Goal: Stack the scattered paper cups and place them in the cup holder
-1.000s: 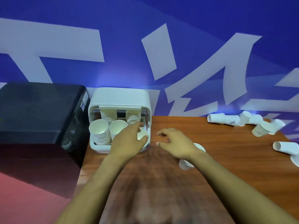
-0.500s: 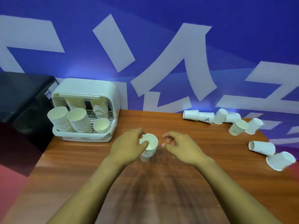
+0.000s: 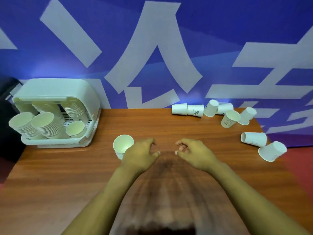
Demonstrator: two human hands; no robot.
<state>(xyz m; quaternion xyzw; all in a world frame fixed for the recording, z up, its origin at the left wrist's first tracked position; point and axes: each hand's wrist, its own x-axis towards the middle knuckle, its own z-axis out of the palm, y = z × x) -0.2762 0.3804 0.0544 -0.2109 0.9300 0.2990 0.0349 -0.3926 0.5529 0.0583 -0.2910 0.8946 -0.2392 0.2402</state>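
Wooden brown tabletop (image 3: 169, 126): fills the lower two thirds of the frame, its far edge meeting a blue wall with large white strokes (image 3: 152, 48).

White plastic cup holder with a raised hood (image 3: 55, 89): upper left of the table, against the wall. Inside it, two tall leaning stacks of white paper cups at the front left (image 3: 22, 123) (image 3: 44, 123), two more stacks hanging mouth-down under the hood behind them, and one short white cup (image 3: 75, 128) at the front right of its tray.

Single upright white paper cup (image 3: 123, 144): centre-left of the frame, on the table just right of the holder, mouth up. It stands just beside the left hand; whether they touch I cannot tell.

Left hand (image 3: 140, 155): centre of the frame, palm down over the table, fingers loosely bent and spread, holding nothing.

Right hand (image 3: 194, 154): just right of centre, near the left hand but apart from it, fingers curled inward in a relaxed way, holding nothing.

Scattered white paper cups: upper right of the table. Two lie on their sides nested end to end (image 3: 179, 109), one bearing a percent mark (image 3: 195, 111); several more cluster beside them, some tilted, one mouth-up cup (image 3: 230, 118) among them. Further toward the right edge, one cup lies on its side (image 3: 253, 139) and another (image 3: 271, 150) lies tilted at the table's corner.

Dark box-like object (image 3: 6, 99): far left edge, behind the holder, mostly cut off.
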